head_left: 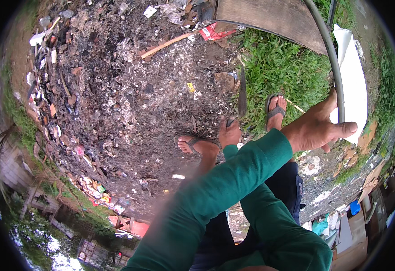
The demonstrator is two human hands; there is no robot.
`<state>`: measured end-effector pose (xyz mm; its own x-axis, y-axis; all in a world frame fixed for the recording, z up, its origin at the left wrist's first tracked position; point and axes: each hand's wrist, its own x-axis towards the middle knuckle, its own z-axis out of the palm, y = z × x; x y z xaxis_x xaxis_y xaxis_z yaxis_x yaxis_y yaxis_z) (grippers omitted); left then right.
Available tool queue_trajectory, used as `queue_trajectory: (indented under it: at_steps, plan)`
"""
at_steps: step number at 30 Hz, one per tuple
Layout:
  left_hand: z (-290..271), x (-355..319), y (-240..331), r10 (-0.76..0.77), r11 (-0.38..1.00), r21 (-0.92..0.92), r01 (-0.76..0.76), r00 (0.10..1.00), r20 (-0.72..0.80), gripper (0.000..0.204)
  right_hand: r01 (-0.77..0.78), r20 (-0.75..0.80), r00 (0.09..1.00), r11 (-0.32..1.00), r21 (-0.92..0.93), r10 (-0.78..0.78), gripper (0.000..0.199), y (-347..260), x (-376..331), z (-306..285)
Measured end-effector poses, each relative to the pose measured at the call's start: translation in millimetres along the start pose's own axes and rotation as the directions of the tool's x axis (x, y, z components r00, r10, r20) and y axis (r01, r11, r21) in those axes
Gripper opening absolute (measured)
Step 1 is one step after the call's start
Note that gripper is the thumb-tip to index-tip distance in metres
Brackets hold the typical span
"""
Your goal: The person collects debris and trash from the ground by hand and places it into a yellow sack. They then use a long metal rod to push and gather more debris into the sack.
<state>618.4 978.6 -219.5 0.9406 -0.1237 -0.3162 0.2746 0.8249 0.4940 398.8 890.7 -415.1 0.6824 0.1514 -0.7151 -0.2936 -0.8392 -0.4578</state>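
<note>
My left arm, in a green sleeve, crosses over my right arm and reaches to the right. My left hand is closed around the near end of a curved grey pipe, its thumb toward the right. Behind the pipe and against the fingers is a white sheet. My right hand shows below the left forearm, its fingers curled around a dark handle. A long dark machete blade points away just beyond it; the join between handle and blade is not clear.
Burnt, ashy ground with scattered litter spreads left and ahead. A wooden panel stands at the far right, beside grass. A wood strip lies ahead. My sandalled feet are near the hands. Boards and scrap are piled at lower right.
</note>
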Motion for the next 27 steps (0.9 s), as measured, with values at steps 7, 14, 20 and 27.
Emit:
queue_trajectory:
  at_steps: [7,14,20,27]
  plan:
    - [-25.8,2.5,-30.2,-0.079,0.995,-0.058,0.078,0.997,-0.022,0.122,0.154,0.389,0.917,0.976,-0.154,-0.084,0.046,81.3,-15.8,73.9]
    - [-14.1,3.6,-18.2,-0.034,0.999,0.018,0.035,0.997,-0.075,0.111,0.358,0.628,0.745,0.929,-0.095,-0.223,0.045,-71.7,-7.5,11.5]
    - [-66.6,28.0,44.8,0.008,0.998,0.062,-0.001,0.992,-0.122,0.088,0.313,-0.196,0.911,0.918,-0.245,-0.363,0.037,-110.6,202.4,-3.9]
    - [-91.2,22.9,56.3,0.102,0.994,0.042,-0.098,0.991,-0.083,0.086,0.53,0.129,0.848,0.816,-0.229,-0.515,0.044,-124.1,182.4,103.5]
